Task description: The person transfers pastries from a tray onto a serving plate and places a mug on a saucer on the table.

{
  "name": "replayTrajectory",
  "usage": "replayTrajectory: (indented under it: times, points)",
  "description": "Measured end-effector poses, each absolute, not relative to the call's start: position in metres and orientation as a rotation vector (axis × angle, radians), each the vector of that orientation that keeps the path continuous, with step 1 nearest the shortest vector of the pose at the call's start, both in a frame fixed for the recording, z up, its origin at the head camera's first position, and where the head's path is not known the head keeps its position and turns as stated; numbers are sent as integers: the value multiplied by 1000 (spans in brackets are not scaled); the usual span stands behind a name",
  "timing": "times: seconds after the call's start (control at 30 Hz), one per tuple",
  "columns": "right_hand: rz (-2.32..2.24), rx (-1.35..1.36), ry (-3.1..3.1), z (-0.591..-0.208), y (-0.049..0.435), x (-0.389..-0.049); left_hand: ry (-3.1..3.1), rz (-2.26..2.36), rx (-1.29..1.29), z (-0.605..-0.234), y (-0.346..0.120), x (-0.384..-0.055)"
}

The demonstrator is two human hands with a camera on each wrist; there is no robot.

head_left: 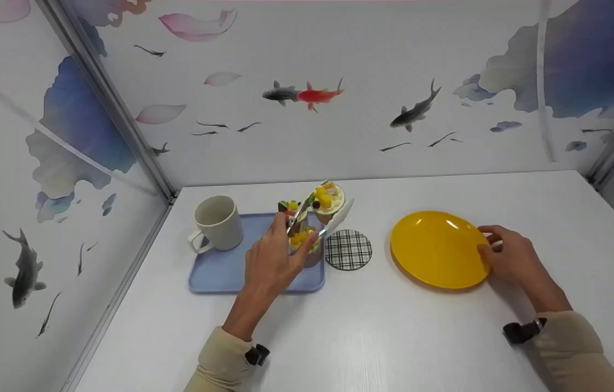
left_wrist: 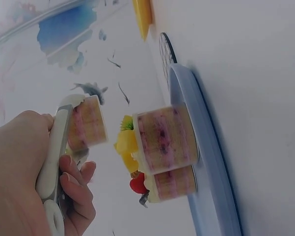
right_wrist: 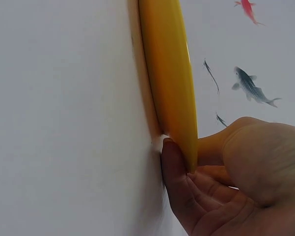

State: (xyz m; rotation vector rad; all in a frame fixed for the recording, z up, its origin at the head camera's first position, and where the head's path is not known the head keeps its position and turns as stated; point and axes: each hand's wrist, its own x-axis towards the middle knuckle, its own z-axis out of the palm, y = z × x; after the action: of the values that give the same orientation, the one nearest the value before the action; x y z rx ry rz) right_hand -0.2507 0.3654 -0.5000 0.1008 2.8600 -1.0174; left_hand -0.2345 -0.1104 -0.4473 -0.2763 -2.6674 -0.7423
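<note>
My left hand (head_left: 273, 257) grips a pair of tongs (left_wrist: 57, 157) with pale handles. Between the tongs' tips a fruit-topped dessert cup (head_left: 328, 200) is held in the air, off the tray's far right corner. Two more dessert cups (left_wrist: 167, 138) with layered cake, cream and fruit stand on the blue tray (head_left: 208, 277); in the head view the hand and tongs partly cover them. At the right, my right hand (head_left: 514, 256) pinches the rim of a yellow plate (head_left: 437, 250). Its fingers (right_wrist: 174, 172) reach under the rim while the plate rests on the table.
A pale mug (head_left: 218, 222) stands on the tray's far left part. Between tray and plate lies a round checked coaster (head_left: 348, 250). Printed panels with fish and petals wall in the white table (head_left: 361, 337) at the back and left.
</note>
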Motion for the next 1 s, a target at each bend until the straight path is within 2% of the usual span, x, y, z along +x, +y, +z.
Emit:
replayTrajectory:
  times: [1.0]
  points:
    - [-1039, 134, 2854, -501, 363, -251, -2658, -824, -406, -461, -55, -251]
